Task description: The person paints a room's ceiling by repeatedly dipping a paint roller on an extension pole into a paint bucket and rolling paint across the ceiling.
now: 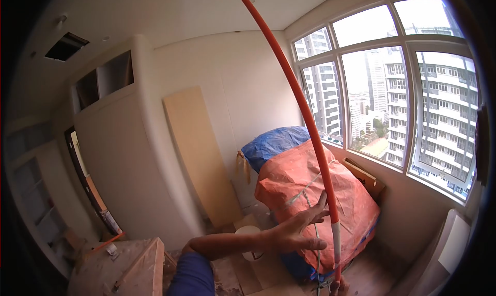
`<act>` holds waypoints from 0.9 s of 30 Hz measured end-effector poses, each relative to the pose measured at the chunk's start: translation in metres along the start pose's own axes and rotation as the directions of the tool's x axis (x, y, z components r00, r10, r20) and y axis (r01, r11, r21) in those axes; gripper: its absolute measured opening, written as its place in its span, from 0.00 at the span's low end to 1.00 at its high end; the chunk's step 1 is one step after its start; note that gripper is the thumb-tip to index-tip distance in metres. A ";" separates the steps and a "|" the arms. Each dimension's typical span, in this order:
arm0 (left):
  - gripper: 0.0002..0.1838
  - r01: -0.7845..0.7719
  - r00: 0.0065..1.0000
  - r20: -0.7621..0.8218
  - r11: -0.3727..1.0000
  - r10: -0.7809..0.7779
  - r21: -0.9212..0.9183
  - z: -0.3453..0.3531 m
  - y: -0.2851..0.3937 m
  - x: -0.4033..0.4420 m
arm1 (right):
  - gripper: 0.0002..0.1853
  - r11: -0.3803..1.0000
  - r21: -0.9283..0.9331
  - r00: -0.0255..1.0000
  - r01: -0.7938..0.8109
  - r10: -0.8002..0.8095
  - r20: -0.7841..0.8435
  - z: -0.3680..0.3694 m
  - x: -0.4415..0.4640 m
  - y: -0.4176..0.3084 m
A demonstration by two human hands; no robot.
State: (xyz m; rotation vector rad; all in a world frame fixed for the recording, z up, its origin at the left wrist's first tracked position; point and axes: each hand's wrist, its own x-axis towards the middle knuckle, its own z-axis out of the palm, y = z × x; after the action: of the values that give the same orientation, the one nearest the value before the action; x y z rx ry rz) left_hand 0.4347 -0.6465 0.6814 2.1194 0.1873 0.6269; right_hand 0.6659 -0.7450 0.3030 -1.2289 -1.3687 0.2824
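Observation:
A long orange pole [298,89] runs from the ceiling down to the lower middle of the head view, with a white band [336,239] near its bottom end. My left hand [297,229] reaches in from the left, open, thumb and fingers apart. Its fingertips are right beside the pole; whether they touch it I cannot tell. Low at the frame's bottom edge, my right hand [338,286] is closed around the pole's lower end, mostly cut off. Behind both hands stands a large bundle under an orange tarp [289,172], tied with cord.
A blue tarp [281,141] covers the bundle's far side. Against the back wall leans a tan board [199,151]. A white bucket [249,234] is on the floor. At lower left is a dusty box-like surface [121,270]; windows [374,99] fill the right wall.

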 end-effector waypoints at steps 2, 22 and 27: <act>0.70 -0.029 0.999 -0.033 0.995 0.032 0.092 -0.009 -0.004 -0.001 | 0.30 1.000 0.003 1.000 -0.002 0.002 0.018 0.008 0.006 -0.005; 0.51 -0.156 0.851 -0.520 0.982 0.079 -0.106 -0.233 -0.024 0.037 | 0.21 0.995 0.048 0.995 0.090 -0.091 0.027 0.125 0.212 -0.112; 0.51 -0.122 0.810 -0.585 0.988 0.042 -0.097 -0.266 -0.021 0.041 | 0.22 0.994 0.049 0.995 0.093 -0.095 0.024 0.148 0.244 -0.117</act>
State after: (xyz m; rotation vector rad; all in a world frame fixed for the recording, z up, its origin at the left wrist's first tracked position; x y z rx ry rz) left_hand 0.3389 -0.4268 0.8062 1.7573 0.3826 1.3022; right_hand 0.5529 -0.5329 0.4962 -1.1212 -1.4299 0.2644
